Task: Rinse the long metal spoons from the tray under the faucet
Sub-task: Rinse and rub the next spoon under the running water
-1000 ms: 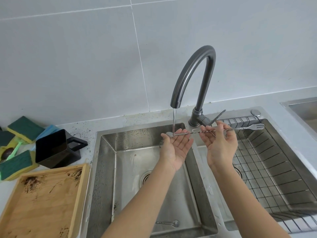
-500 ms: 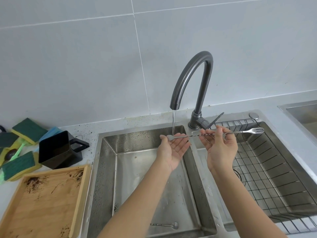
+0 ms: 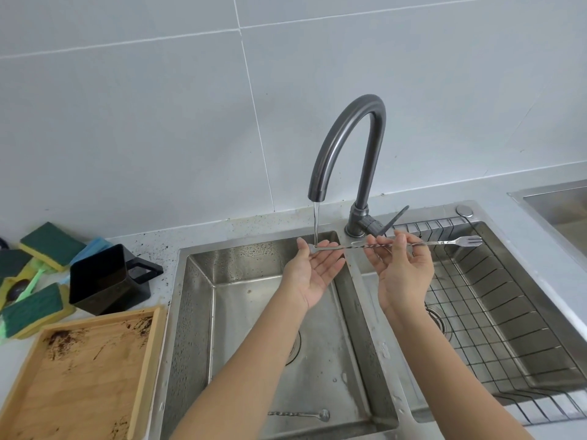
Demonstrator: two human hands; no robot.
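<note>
Long metal spoon (image 3: 394,244) level under the faucet (image 3: 349,147) stream, bowl end on my open left hand (image 3: 313,268), my right hand (image 3: 401,271) pinching its twisted shaft, second spoon (image 3: 300,415) lying in the left sink basin (image 3: 197,312), stained wooden tray (image 3: 143,369) alongside.

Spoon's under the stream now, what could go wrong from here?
1. The right hand holds the long spoon only by fingertips and the left hand lies open under it; wet, it could slip into the sink basin.
2. The fork end juts over the wire rack and may snag.
3. Another spoon lies in the basin and could be forgotten.
</note>
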